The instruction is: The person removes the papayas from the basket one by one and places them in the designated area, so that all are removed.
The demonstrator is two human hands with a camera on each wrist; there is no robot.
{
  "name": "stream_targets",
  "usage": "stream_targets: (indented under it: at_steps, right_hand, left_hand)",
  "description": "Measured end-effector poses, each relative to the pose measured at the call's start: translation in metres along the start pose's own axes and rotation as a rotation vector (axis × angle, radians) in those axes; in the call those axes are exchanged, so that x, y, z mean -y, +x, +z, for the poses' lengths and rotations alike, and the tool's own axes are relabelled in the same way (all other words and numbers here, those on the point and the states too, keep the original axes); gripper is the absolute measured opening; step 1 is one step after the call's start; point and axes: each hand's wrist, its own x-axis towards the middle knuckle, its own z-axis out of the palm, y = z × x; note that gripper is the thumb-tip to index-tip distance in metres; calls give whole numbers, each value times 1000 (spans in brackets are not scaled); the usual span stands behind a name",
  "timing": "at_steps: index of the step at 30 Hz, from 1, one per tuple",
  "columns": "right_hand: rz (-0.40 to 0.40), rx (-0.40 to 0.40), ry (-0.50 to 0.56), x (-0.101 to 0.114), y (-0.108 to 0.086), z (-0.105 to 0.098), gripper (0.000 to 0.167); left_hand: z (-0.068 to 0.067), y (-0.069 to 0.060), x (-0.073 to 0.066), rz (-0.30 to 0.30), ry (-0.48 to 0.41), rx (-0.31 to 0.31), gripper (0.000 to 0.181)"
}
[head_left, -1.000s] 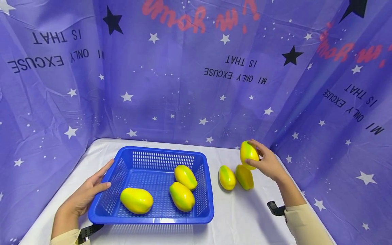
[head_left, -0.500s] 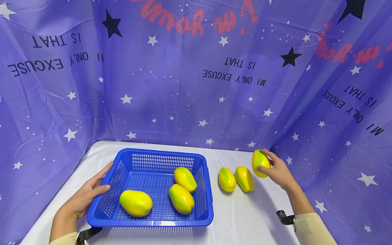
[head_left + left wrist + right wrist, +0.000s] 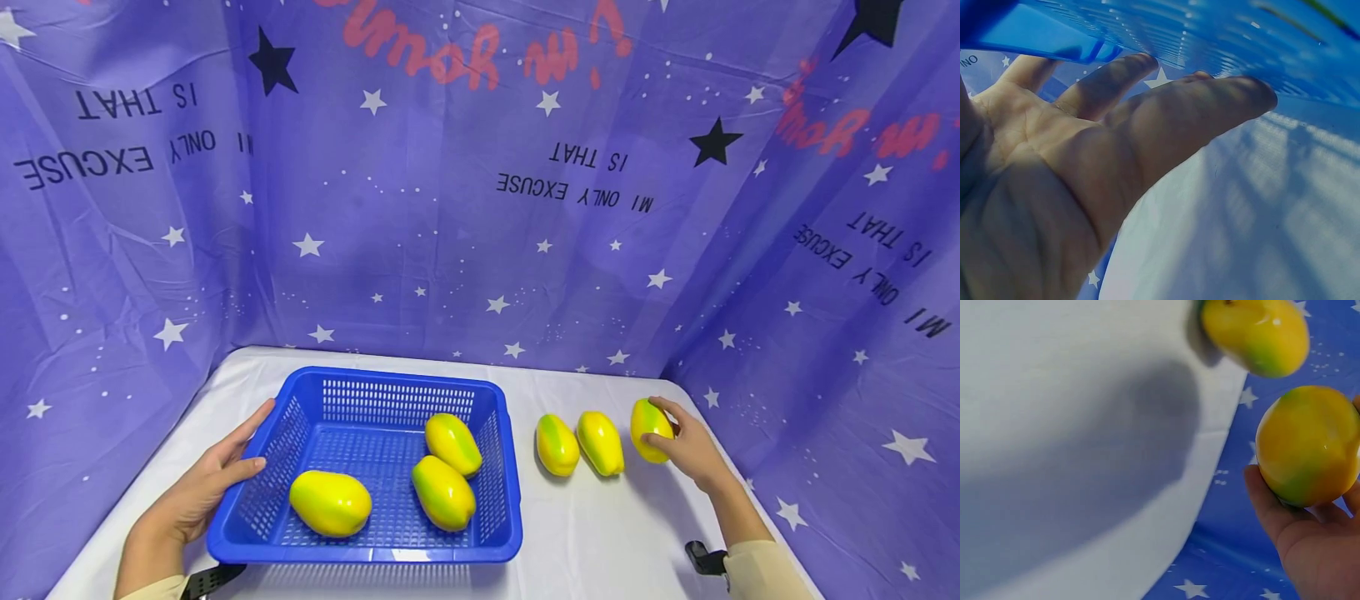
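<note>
At the right end of the white table, my right hand (image 3: 690, 447) holds a yellow-green mango (image 3: 651, 431) between thumb and fingers. In the right wrist view this mango (image 3: 1307, 445) sits against the fingers; whether it touches the table I cannot tell. To its left lie two more mangoes, one nearer (image 3: 600, 442) and one farther (image 3: 557, 445). My left hand (image 3: 198, 492) is at the left side of the blue plastic basket (image 3: 405, 553), thumb at the rim. Straight fingers (image 3: 1210, 112) lie along its outer wall in the left wrist view. Three mangoes (image 3: 331, 503) lie inside the basket.
White cloth (image 3: 585, 542) covers the table. A purple curtain (image 3: 450, 208) with stars and lettering encloses the back and both sides. A black strap mount (image 3: 705, 558) sits on my right wrist, and another (image 3: 213, 579) on my left.
My right hand has carried its mango to the right and nearer, away from the other two, and lower. The left hand and basket stay almost where they were.
</note>
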Motion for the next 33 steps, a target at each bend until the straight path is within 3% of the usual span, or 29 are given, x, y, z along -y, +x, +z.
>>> stream_targets:
  at_steps: [7,15,28,33]
  right_hand:
    - [40,21,-10,-20,-6,10,68]
    - [64,47,17,-35,-12,21,67]
    - [96,85,47,-34,-7,23,69]
    - [97,92,80,-31,-4,25,69]
  left_hand:
    - [1,-1,2,36,-13,49,73]
    - [0,-2,4,25,-22,40,73]
    - [1,0,2,29,-34,40,73]
    - [-1,0,1,44,-43,68,73]
